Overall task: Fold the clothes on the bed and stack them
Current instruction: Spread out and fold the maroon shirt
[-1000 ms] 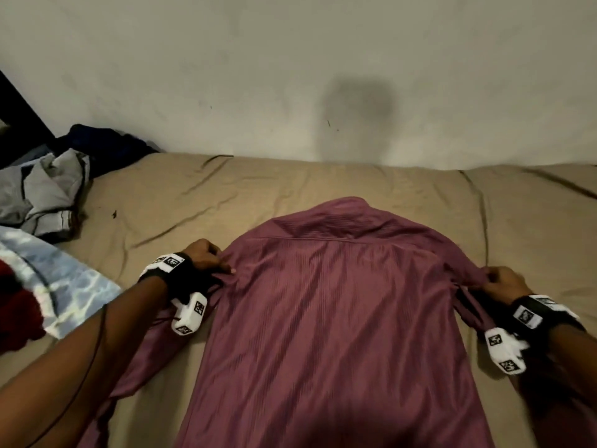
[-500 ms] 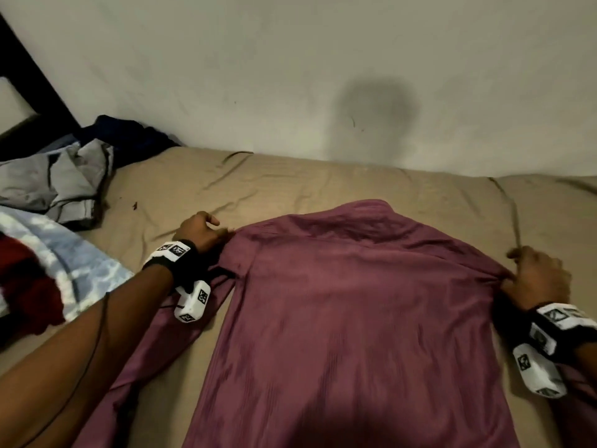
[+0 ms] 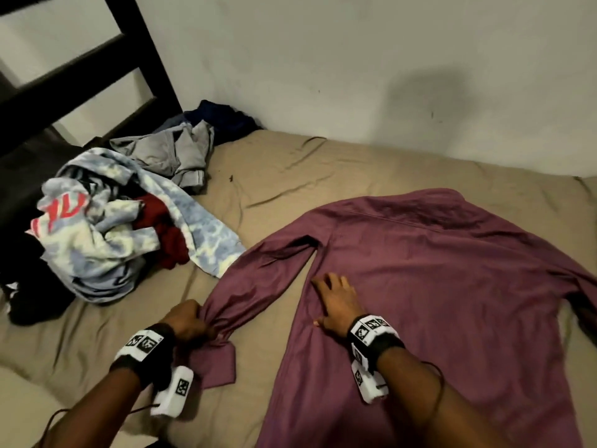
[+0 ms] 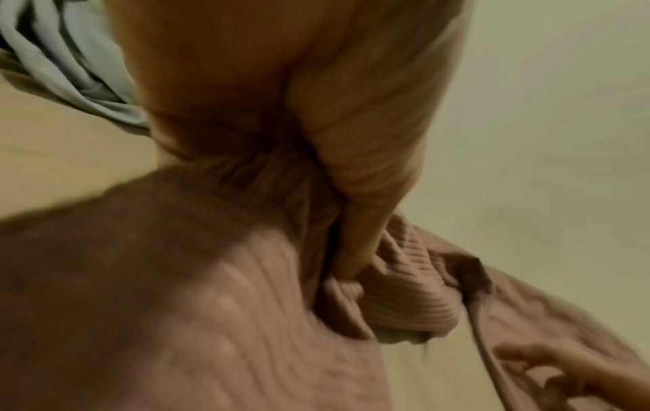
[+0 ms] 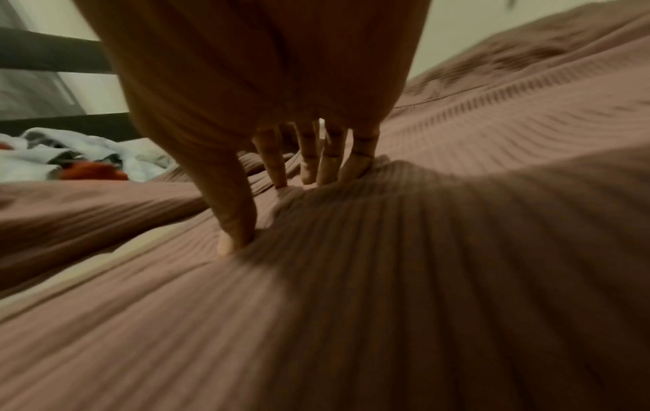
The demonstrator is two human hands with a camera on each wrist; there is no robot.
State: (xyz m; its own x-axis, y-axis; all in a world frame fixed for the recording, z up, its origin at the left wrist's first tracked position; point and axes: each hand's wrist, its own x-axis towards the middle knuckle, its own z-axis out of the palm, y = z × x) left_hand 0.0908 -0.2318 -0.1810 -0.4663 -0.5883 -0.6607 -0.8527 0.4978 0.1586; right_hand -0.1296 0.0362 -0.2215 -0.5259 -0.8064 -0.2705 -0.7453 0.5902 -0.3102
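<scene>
Nearest to us, our left hand (image 3: 185,323) is closed around the lower end of the left sleeve (image 3: 258,279) of the maroon shirt (image 3: 436,302), the cloth bunched between curled fingers (image 4: 355,194) and thumb; the cuff (image 3: 216,363) spills out below the fist onto the bed (image 3: 290,169). In the left wrist view the ribbed fabric gathers into a tight knot right where the fingers pinch it. Just to the right, our right hand (image 3: 339,302) lies flat on the body of the shirt near its left side seam, fingers (image 5: 330,164) straight and slightly spread, their tips and the thumb pressing into the cloth, holding nothing. The shirt is spread back-up across the tan sheet, its collar toward the wall (image 3: 355,59), and the held sleeve runs from the shoulder diagonally down to our left fist, with a strip of bare sheet between sleeve and body. The right sleeve runs off toward the right edge of the head view. Farther left sits a loose pile of unfolded clothes: a blue-and-white tie-dye garment (image 3: 106,240) wrapped around something dark red (image 3: 164,234), then a grey piece (image 3: 168,153) and a navy one (image 3: 223,119) against the wall. A dark bed frame (image 3: 97,72) rises behind them.
</scene>
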